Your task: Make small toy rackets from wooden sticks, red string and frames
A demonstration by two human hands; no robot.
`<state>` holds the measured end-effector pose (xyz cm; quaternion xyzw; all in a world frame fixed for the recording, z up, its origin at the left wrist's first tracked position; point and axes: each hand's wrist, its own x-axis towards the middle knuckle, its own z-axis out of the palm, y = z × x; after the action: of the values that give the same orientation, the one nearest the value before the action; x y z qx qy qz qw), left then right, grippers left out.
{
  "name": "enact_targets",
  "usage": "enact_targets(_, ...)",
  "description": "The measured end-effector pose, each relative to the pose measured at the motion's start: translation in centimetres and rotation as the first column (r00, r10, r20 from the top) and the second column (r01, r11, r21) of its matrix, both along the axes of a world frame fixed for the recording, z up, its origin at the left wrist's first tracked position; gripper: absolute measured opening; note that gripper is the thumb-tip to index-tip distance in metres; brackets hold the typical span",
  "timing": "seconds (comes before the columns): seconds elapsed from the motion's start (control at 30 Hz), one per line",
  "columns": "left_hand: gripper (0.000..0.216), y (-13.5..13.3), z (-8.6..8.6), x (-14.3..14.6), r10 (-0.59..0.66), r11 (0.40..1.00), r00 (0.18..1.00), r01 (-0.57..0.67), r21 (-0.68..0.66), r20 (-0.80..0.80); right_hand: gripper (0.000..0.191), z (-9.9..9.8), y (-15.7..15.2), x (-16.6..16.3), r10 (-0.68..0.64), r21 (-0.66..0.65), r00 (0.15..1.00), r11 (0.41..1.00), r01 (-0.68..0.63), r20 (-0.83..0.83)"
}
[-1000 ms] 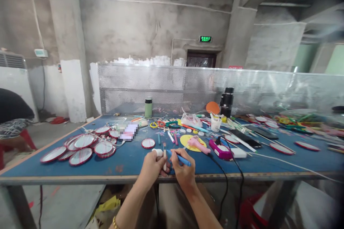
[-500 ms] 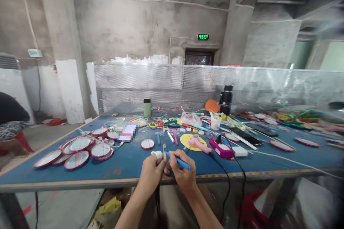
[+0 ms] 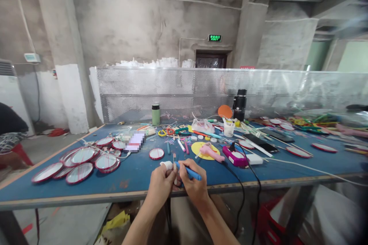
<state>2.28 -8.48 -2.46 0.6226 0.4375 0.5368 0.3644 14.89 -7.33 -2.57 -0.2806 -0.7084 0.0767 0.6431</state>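
Observation:
My left hand (image 3: 160, 183) is closed round a thin white stick (image 3: 174, 164) held upright at the near edge of the blue table (image 3: 135, 172); its forefinger is wrapped in white tape. My right hand (image 3: 194, 183) grips a blue pen-like tool (image 3: 190, 172) with its tip against the stick. Both hands touch each other just above the table edge.
Several round red-rimmed mirrors (image 3: 83, 157) lie at the left. A pink glue gun (image 3: 211, 152) on a yellow disc, a magenta box (image 3: 236, 157), black cables, scissors, sticks, a green bottle (image 3: 155, 115) and a black flask (image 3: 239, 104) crowd the middle and right. A seated person (image 3: 10, 134) is at far left.
The view has shifted slightly right and up. My hands keep the same grip on the stick and the blue tool, with the stick a little closer to the tool.

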Motion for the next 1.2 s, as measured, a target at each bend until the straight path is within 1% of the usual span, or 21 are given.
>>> enact_targets(0.17, 0.028, -0.03, 0.05, 0.07, -0.027, 0.999, 0.999, 0.028, -0.028, 0.044, 0.016, -0.05, 0.15, 0.08, -0.032, 0.004, 0.999, 0.999, 0.032, -0.021)
enact_targets(0.4, 0.034, 0.24, -0.24, 0.1, -0.033, 0.997, 0.997, 0.037, -0.061, 0.068, 0.016, -0.5, 0.36, 0.1, -0.055, 0.024, 0.997, 0.998, 0.056, -0.063)
enact_targets(0.7, 0.033, 0.16, -0.31, 0.01, 0.004, 1.0, 1.0, -0.004, -0.013, 0.03, 0.015, -0.24, 0.39, -0.15, 0.016, 0.005, 1.0, 1.0, -0.016, -0.009)
enact_targets(0.9, 0.033, 0.38, -0.47, -0.09, 0.006, 1.0, 1.0, -0.006, -0.01, 0.015, 0.015, -0.27, 0.33, -0.12, 0.027, -0.001, 1.0, 1.0, -0.027, -0.003)
enact_targets(1.07, 0.031, 0.38, -0.43, 0.01, -0.001, 0.999, 0.999, 0.002, -0.039, 0.038, 0.016, -0.28, 0.25, -0.06, -0.021, 0.009, 0.999, 1.0, 0.021, -0.032)
enact_targets(1.2, 0.031, 0.34, -0.55, 0.16, -0.013, 0.997, 0.997, 0.019, -0.071, 0.075, 0.014, -0.23, 0.22, 0.4, -0.076, 0.029, 0.993, 0.996, 0.079, -0.088)
